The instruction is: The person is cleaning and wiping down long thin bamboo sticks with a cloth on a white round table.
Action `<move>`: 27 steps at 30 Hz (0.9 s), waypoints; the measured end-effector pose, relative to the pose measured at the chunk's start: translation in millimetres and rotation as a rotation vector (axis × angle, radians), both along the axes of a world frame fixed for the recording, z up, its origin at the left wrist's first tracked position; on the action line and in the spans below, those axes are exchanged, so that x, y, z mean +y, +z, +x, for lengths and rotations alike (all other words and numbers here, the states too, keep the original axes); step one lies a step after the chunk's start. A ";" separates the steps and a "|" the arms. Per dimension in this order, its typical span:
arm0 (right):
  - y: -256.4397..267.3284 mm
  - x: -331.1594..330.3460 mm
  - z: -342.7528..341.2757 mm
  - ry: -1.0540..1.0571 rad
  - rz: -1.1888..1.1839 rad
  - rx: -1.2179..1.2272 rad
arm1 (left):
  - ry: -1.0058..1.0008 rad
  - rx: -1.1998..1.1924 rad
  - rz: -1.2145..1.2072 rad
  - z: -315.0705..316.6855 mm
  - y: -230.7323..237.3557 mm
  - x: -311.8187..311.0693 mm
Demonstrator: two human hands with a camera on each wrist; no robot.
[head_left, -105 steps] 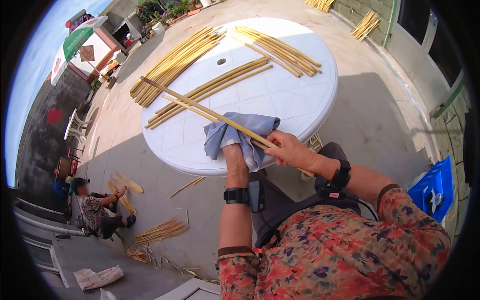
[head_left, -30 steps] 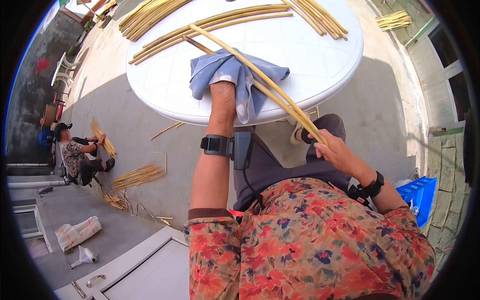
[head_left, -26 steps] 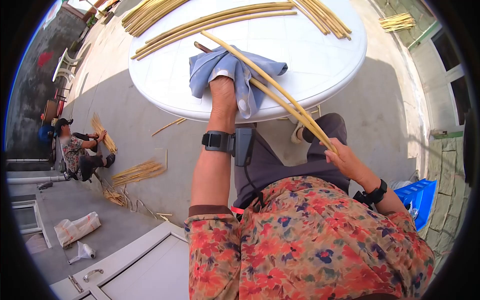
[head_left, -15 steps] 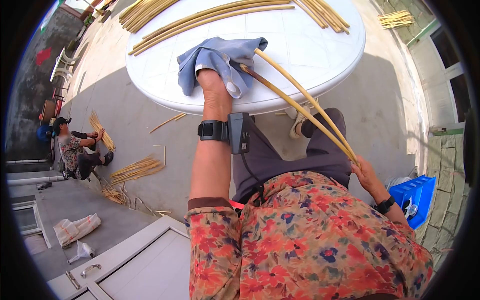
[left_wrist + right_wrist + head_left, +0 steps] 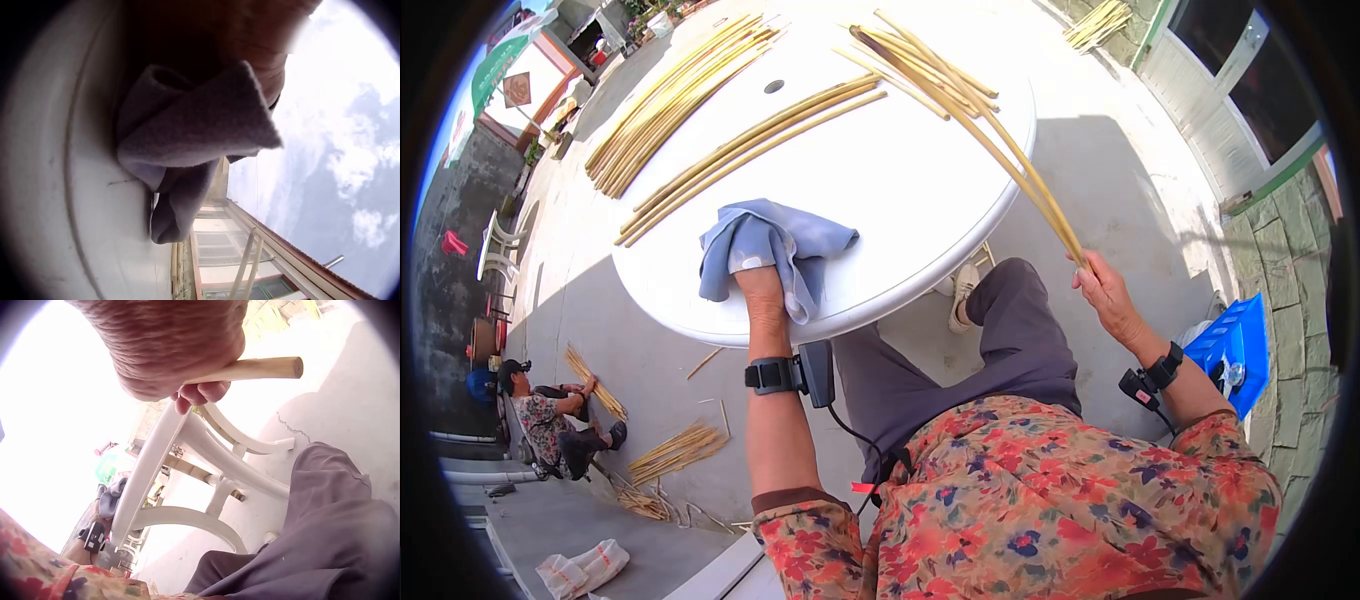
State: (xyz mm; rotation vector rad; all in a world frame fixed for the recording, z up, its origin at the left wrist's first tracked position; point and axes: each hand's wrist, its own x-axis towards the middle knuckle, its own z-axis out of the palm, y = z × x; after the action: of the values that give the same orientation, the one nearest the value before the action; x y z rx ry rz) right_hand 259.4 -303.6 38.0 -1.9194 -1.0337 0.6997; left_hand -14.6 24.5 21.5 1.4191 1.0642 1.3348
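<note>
In the head view my left hand [image 5: 760, 290] rests on the white table near its front edge and grips a blue-grey cloth [image 5: 732, 238]. Folds of the cloth cover its fingers; the left wrist view shows the cloth [image 5: 194, 122] bunched below the palm. Out to the right, my right hand [image 5: 1108, 300] grips two long yellow sticks [image 5: 1052, 218] by their near ends. Their far ends reach up over a bundle of sticks [image 5: 905, 92] at the table's right side. From the right wrist view, one cut stick end [image 5: 269, 369] pokes out of the fist.
The round table [image 5: 900, 220] also bears a large stick bundle [image 5: 670, 110] on the left and a few sticks [image 5: 745, 152] mid-table. A seated person [image 5: 550, 415] handles sticks at lower left, near floor piles [image 5: 675, 450]. A blue crate [image 5: 1245, 350] stands right.
The two sticks came out through the cloth toward my lower right, then swung up over the right bundle. My right hand rose. The left hand stayed with the cloth while the head view shifted.
</note>
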 end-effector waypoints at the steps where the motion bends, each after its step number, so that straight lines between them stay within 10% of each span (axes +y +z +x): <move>1: 10.8 15.6 12.6 -0.012 0.075 -0.121 | -0.306 -0.092 -0.052 -3.1 8.2 0.5; 6: 45.0 98.7 58.3 0.003 0.142 -0.358 | -0.168 0.256 0.055 -6.7 6.2 -17.9; 27: 42.9 324.1 103.5 -0.028 -0.015 -0.853 | -0.215 0.113 0.162 -11.6 -51.1 -3.2</move>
State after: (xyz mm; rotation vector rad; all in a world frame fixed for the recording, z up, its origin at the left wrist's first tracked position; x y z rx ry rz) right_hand 362.9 20.5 80.9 -2.2832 -1.4864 -0.1810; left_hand -26.3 21.3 -29.5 1.6957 0.8623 1.2176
